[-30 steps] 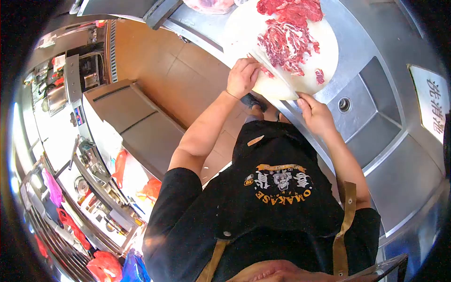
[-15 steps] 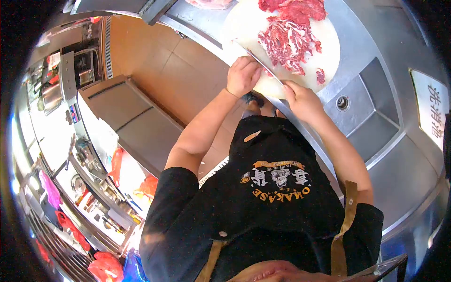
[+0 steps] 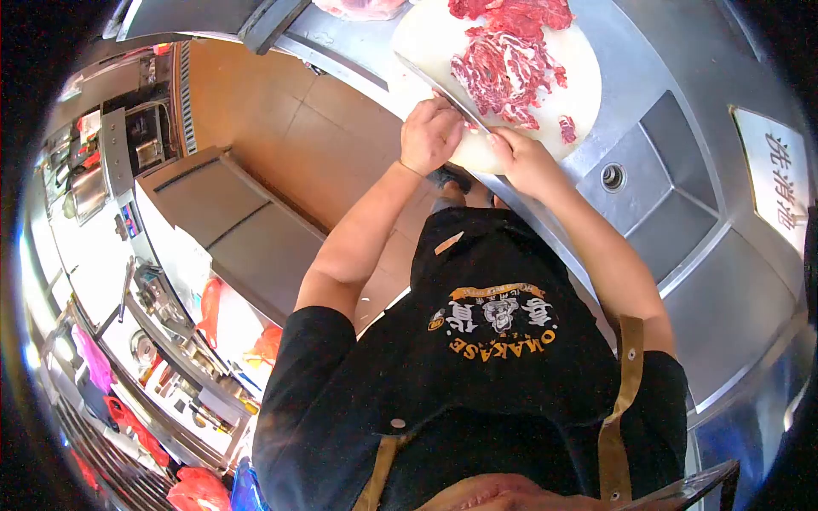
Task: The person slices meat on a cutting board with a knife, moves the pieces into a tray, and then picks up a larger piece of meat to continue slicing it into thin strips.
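My right hand (image 3: 530, 163) is closed around the handle of a kitchen knife (image 3: 461, 107), whose blade slants up and left across the near part of a round white cutting board (image 3: 584, 85). Close against the blade, my left hand (image 3: 431, 136) has its fingers curled down on the board. A bit of red meat shows by its fingertips; the rest of that piece is hidden. Beyond the blade lies a heap of sliced marbled red meat (image 3: 509, 72), with larger red slabs (image 3: 532, 12) behind it. One small slice (image 3: 567, 129) rests apart at the right.
The board sits on a steel counter over a sink with a drain (image 3: 613, 176). A pale pink piece of meat (image 3: 362, 7) lies at the top. A sign (image 3: 774, 170) stands at the right. On the left are a steel cabinet (image 3: 234, 226) and cluttered shelves with red bags (image 3: 199, 490).
The whole view has shifted slightly, with the board now a little further up and left. Both hands stay close together at the knife, and the blade lies at a similar slant.
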`<state>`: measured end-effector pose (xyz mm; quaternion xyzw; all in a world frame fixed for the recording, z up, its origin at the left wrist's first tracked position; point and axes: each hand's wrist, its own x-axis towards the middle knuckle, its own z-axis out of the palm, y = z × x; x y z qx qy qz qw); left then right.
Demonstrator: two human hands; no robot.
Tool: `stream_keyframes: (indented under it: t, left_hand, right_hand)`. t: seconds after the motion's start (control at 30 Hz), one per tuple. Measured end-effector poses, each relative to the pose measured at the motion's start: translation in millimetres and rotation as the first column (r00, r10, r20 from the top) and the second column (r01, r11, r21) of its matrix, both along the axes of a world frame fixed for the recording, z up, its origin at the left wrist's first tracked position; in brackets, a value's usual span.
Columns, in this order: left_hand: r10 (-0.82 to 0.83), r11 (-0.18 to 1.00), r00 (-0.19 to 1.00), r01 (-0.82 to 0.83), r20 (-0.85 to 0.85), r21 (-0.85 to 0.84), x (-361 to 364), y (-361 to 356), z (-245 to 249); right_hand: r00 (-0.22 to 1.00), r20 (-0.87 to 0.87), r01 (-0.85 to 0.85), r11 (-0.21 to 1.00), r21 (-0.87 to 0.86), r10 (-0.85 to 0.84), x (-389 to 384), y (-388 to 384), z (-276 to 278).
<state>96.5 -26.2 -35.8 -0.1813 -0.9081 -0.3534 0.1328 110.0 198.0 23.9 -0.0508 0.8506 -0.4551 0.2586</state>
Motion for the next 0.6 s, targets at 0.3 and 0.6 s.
stream_keyframes:
  t: [0.3,0.6]
  left_hand:
    - [0.017,0.998,0.999,-0.019,-0.030,-0.052,-4.2,0.3,8.6]
    - [-0.046,0.991,0.999,0.046,-0.002,-0.124,-3.7,-8.8,-1.6]
  right_hand:
    - [1.000,-0.022,-0.012,0.995,-0.097,0.010,-9.5,4.4,-8.8]
    - [0.996,-0.073,-0.043,0.977,0.211,0.060,37.5,6.6,49.4]
